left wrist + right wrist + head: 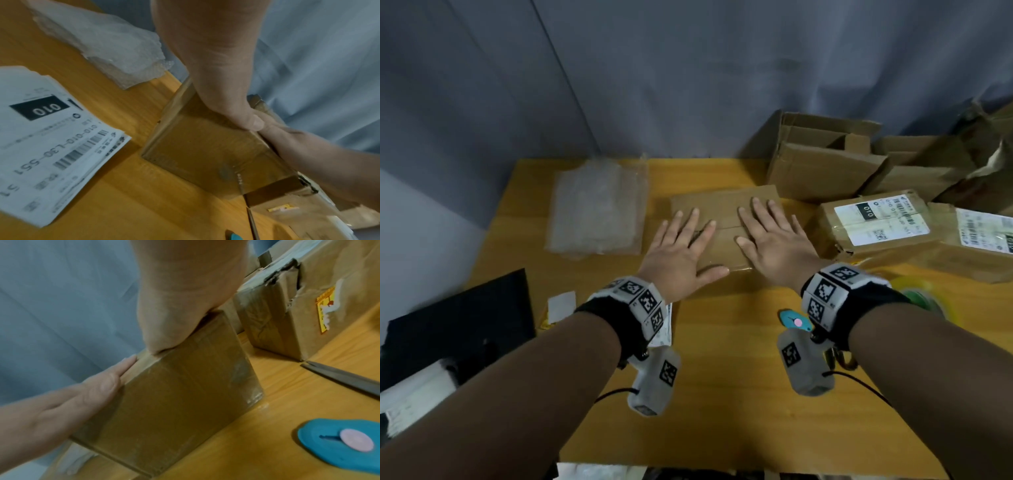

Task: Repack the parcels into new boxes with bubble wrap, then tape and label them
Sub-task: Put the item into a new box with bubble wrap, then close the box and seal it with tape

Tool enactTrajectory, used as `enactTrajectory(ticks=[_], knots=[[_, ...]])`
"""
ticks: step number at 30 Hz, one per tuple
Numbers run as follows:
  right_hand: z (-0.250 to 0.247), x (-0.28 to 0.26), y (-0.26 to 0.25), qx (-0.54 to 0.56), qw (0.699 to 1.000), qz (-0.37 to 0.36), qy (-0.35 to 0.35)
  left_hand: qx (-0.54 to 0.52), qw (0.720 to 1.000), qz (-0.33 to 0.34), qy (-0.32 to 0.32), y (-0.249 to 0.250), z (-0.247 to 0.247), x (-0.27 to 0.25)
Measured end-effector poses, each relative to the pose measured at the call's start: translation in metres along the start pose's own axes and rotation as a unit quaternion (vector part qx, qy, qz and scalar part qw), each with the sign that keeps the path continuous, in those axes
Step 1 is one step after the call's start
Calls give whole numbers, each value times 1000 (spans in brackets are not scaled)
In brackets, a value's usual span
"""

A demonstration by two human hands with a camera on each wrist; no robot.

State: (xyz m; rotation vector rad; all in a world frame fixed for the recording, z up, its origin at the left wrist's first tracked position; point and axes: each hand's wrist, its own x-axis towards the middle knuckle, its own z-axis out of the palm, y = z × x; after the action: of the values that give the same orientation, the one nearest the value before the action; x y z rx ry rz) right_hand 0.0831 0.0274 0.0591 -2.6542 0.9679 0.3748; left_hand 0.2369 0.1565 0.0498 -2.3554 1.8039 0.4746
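While both hands [681, 253] press flat, box [722, 205] lies crosswise, seam left-right.

Loose shipping label [51, 146] on the surface [127, 203]: white "010" in a black block, below it the printed code "010-010-L30-551" beside barcodes; smaller print was blurred. Labelled parcel [873, 222] right of centre: label carried "010" in a black block plus barcodes; remaining print was too small to read.
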Motion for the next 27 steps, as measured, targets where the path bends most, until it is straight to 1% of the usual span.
enactTrajectory(ticks=[2,5,7,9,10,11,14,16,19,22,24,26,27], knots=[[1,3,2,-29,1000,-7,1,18,1000,3,-7,2,-5,7],[5,5,1,-67,998,-10,14,21,999,15,-36,7,-12,20],[0,8,5,-43,999,-28,-8,7,999,22,-43,7,-14,29],[-11,12,15,-23,997,-59,-50,5,999,30,-42,5,-16,37],[-16,14,21,-26,996,-68,-58,5,998,36,-41,6,-18,43],[-17,16,26,-37,996,-69,-51,7,998,41,-37,5,-19,47],[-11,18,27,-29,999,-27,-11,3,999,44,-23,6,-22,55],[-8,18,23,0,1000,-4,-10,-7,999,41,-17,7,-23,53],[-12,15,22,37,998,11,-41,5,999,48,-23,9,-26,50],[-16,8,21,60,995,20,-83,33,996,57,-52,12,-32,50],[-21,1,23,66,994,11,-90,57,994,40,-88,17,-39,50],[-27,-8,29,80,994,-16,-67,77,990,4,-116,24,-48,48],[-31,-14,34,95,994,-27,-47,84,990,-11,-116,29,-52,47]])
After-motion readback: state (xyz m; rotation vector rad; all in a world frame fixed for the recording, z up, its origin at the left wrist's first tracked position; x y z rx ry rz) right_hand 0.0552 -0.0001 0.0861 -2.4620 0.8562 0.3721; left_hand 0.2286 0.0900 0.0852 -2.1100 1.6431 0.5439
